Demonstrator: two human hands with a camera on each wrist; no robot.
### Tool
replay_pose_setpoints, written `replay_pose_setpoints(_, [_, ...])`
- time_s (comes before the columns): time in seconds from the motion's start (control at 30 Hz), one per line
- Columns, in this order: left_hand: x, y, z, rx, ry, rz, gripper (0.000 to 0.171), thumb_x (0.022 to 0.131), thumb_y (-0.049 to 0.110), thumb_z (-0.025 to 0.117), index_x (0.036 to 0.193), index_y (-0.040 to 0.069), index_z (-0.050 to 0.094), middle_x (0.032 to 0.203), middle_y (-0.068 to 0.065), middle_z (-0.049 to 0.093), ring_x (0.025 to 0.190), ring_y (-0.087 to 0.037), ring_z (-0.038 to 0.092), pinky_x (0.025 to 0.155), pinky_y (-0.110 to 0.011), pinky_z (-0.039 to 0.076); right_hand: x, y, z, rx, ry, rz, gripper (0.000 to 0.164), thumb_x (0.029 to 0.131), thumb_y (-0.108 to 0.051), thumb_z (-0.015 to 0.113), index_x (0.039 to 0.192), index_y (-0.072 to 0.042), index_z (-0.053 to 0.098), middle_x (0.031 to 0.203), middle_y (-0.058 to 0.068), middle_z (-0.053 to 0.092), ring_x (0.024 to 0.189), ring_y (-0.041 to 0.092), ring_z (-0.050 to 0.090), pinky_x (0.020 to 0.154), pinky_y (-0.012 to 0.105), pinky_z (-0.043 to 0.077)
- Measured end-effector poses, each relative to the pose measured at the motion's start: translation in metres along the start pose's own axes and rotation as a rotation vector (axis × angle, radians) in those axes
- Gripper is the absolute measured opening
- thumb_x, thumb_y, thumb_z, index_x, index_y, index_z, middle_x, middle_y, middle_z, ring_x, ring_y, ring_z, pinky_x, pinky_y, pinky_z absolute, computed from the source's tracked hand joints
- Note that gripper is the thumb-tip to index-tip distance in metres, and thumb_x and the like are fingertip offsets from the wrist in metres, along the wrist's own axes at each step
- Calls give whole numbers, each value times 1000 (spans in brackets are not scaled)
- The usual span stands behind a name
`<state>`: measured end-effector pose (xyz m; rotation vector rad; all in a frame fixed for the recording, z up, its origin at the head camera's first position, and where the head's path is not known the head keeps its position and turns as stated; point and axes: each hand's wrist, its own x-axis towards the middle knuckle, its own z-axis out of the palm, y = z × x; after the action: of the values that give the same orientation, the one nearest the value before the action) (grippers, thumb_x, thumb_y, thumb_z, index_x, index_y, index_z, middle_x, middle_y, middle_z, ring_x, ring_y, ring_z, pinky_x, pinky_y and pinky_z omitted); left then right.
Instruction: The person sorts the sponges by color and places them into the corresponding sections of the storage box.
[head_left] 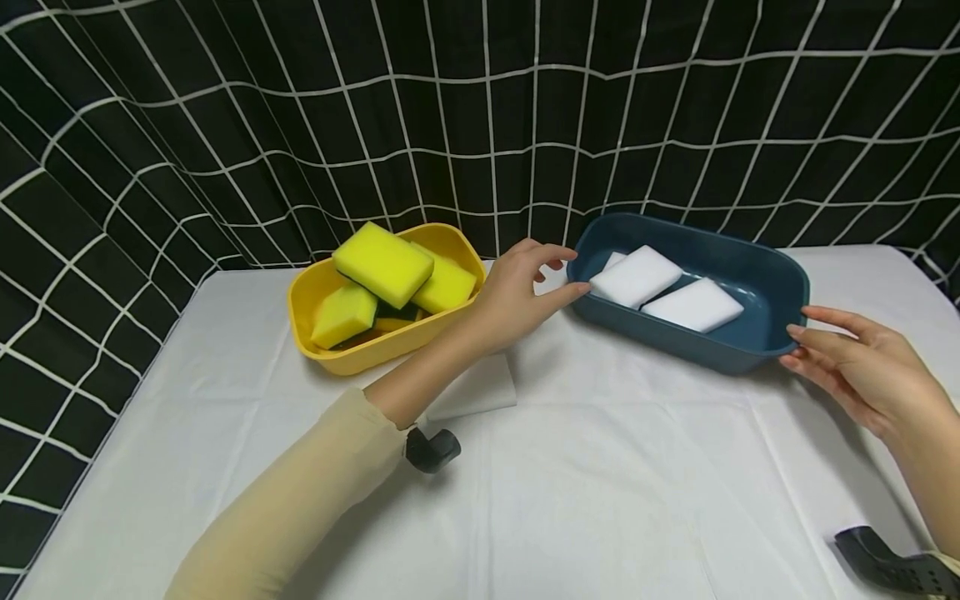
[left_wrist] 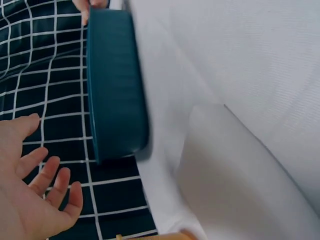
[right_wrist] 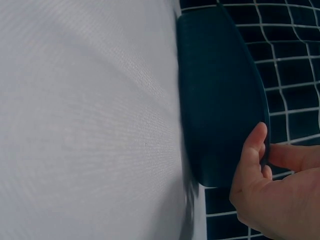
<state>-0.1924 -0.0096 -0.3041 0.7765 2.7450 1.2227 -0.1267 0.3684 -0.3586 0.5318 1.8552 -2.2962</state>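
A dark blue plastic bin (head_left: 675, 337) stands on the white cloth at the right, with white sponges (head_left: 693, 306) lying flat inside toward its left half. My right hand (head_left: 873, 358) pinches the rim at the bin's right end, the thumb on one side and fingers on the other in the right wrist view. Beside the left end is my left hand (head_left: 517, 287), thumb and fingers spread. The left wrist view shows that hand (left_wrist: 37, 185) holding nothing, with a gap to the bin (left_wrist: 117, 85).
Under my left forearm's far side stands a yellow bin (head_left: 360, 360) heaped with yellow sponges (head_left: 384, 265) that have dark undersides. A folded white sheet (head_left: 476, 387) lies on the tablecloth (head_left: 600, 492). Behind everything hangs a black curtain (head_left: 465, 117) with white grid lines.
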Motion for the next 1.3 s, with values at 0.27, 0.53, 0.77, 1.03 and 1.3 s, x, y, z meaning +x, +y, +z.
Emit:
replay_pose_setpoints(0.27, [-13,-4,-5,16,-28,2,47,103,29,71,144,8,64,128,-12,63,115,-28,61,94,-28,52,-2,1,-1,24,1,-5,32,102,-6,68,123,-24,50,82,1,70,70,16,74,67,23,63])
replay_pose_setpoints(0.53, [-22,-3,-7,15,-40,24,44,102,28,73,141,8,66,128,-12,65,113,-27,61,94,-27,51,-5,1,-4,13,8,-6,31,103,-8,67,122,-26,50,82,0,72,69,15,74,67,23,63])
replay_pose_setpoints(0.77, [-35,-9,-12,28,-42,24,44,101,27,74,139,6,67,127,-14,66,111,-28,63,98,-33,53,-6,0,-3,18,-1,-13,31,103,-7,67,123,-24,51,82,0,72,69,15,75,67,23,63])
replay_pose_setpoints(1.03, [-54,-22,-18,-15,-62,-25,47,100,27,73,141,5,65,131,-15,64,117,-35,62,102,-44,53,-6,-1,0,20,-2,-8,32,103,-6,67,123,-24,50,82,0,72,70,15,74,67,23,63])
replay_pose_setpoints(1.3, [-69,-35,-23,-31,-84,-74,51,100,28,75,144,6,63,136,-18,62,122,-38,59,103,-48,53,-9,-6,7,27,-26,3,29,105,-7,63,123,-24,49,82,0,71,70,15,75,67,22,63])
